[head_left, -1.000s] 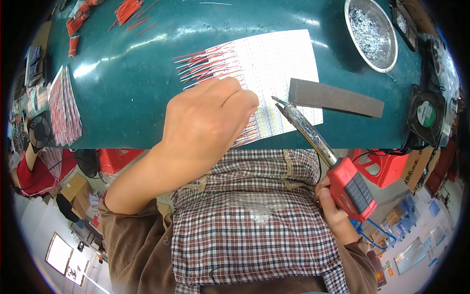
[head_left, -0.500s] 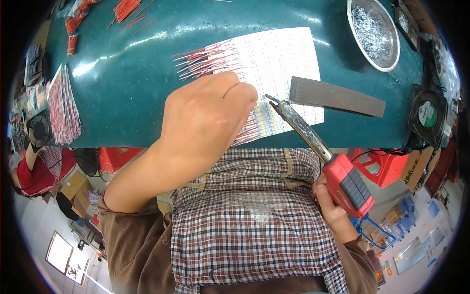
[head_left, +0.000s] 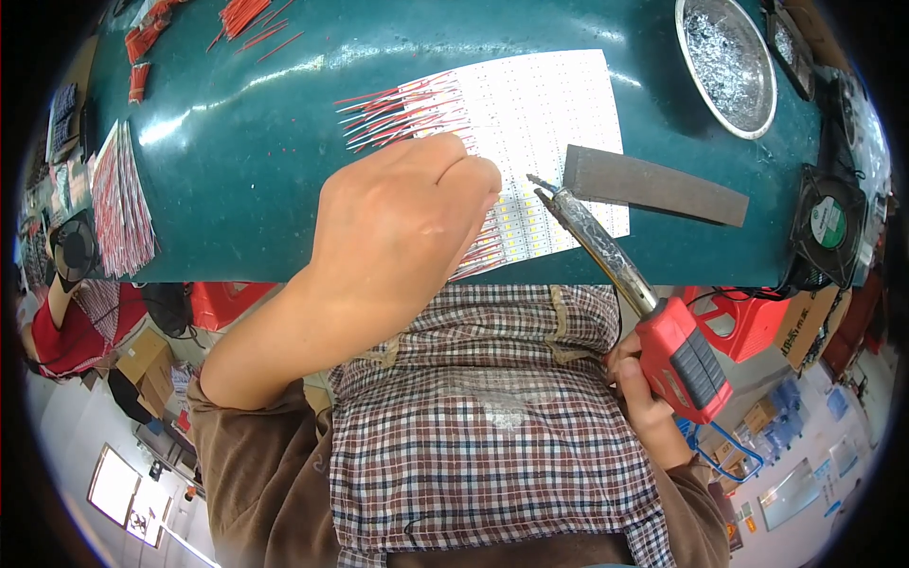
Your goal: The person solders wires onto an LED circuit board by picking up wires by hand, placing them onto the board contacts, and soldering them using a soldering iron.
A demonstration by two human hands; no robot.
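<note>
My left hand [head_left: 407, 213] is closed over the wired side of a white LED board sheet [head_left: 540, 104]. Its fingertips are hidden under the hand, so what they pinch cannot be made out. Red and white wires [head_left: 407, 114] stick out from the sheet's left edge, above and below that hand. At the right, my right hand [head_left: 644, 393] grips a red and black soldering gun [head_left: 684, 360]. The gun's long metal barrel points up and left; its tip is over the sheet, a little apart from my left hand.
A dark flat bar [head_left: 653, 185] lies across the sheet's right edge. Beyond it stand a metal bowl [head_left: 729, 66] of silvery bits and a black fan [head_left: 824, 227]. Bundled wired strips [head_left: 121, 204] lie at the left, with red wires [head_left: 246, 17] at the back. Another person's red sleeve [head_left: 55, 331] shows far left.
The soldering gun has shifted slightly to the right with my right hand, its tip drawing away from my left hand. My left hand has barely moved.
</note>
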